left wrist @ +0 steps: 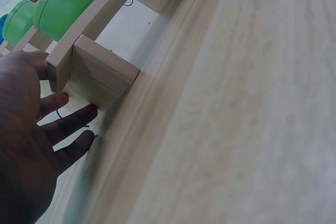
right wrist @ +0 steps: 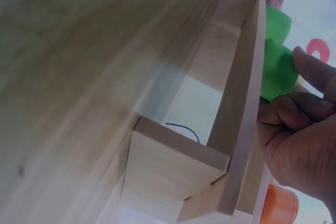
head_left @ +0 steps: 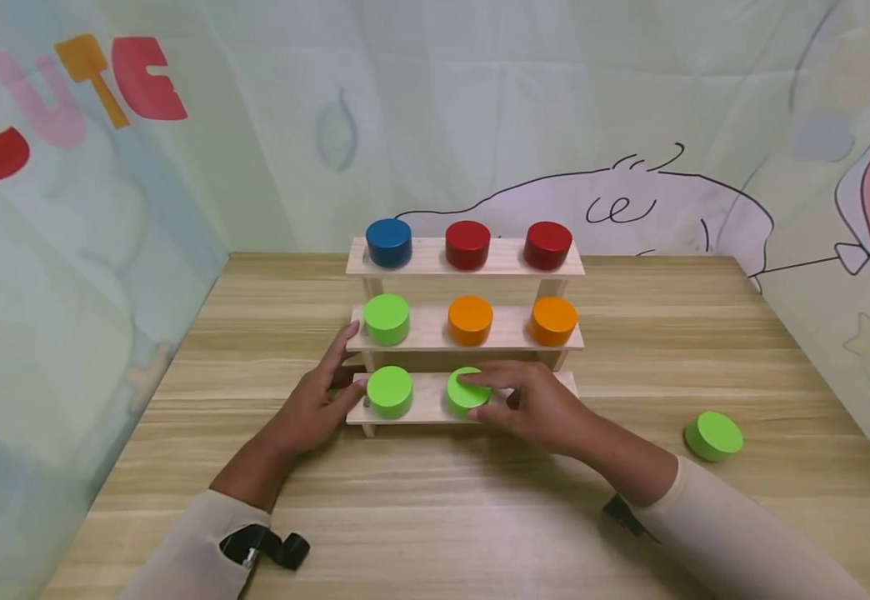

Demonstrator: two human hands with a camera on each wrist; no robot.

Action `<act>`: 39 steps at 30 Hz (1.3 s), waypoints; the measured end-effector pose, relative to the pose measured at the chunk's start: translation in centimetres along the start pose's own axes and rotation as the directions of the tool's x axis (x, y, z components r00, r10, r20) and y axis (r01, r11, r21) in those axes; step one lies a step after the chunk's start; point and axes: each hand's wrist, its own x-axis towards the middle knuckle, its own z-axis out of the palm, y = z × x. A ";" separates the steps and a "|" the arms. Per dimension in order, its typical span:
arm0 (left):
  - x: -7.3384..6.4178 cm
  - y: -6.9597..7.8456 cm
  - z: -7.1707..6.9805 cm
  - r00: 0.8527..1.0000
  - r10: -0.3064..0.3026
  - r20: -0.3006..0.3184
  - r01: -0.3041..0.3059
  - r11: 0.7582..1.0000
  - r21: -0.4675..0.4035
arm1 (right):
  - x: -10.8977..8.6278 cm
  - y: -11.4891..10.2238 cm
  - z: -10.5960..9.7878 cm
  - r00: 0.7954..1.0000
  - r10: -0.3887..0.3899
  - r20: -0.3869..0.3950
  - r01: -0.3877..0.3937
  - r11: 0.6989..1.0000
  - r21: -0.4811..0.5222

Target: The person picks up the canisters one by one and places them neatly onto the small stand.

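Observation:
A three-tier wooden stand (head_left: 427,404) carries short coloured cylinders. My right hand (head_left: 536,404) pinches a green cylinder (head_left: 465,393) at the middle of the bottom tier, thumb in front and fingers over its top. In the right wrist view, this green cylinder (right wrist: 277,72) sits right at the board. My left hand (head_left: 315,408) rests against the stand's left end, beside another green cylinder (head_left: 390,392). Its fingers are spread along the end of the stand, as the left wrist view shows, where the hand (left wrist: 26,135) reaches round the board's corner.
The middle tier bears a green cylinder (head_left: 387,319) and two orange cylinders (head_left: 470,321); the top has a blue cylinder (head_left: 389,243) and two red cylinders (head_left: 468,246). One loose green cylinder (head_left: 714,436) lies on the wooden table (head_left: 442,517) to the right. A printed curtain (head_left: 435,108) hangs behind.

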 end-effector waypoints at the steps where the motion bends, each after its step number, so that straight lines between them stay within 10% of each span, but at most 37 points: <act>1: 0.0 0.0 0.0 1.000 0.000 0.000 0.000 1.000 0.000 | 0.0 0.0 0.0 1.000 -0.003 -0.001 0.003 1.000 -0.003; 39: 0.0 -0.1 0.0 1.000 -0.010 0.000 0.010 1.000 0.003 | -4.8 0.3 -4.2 0.995 -0.001 -0.103 -0.008 0.996 -0.090</act>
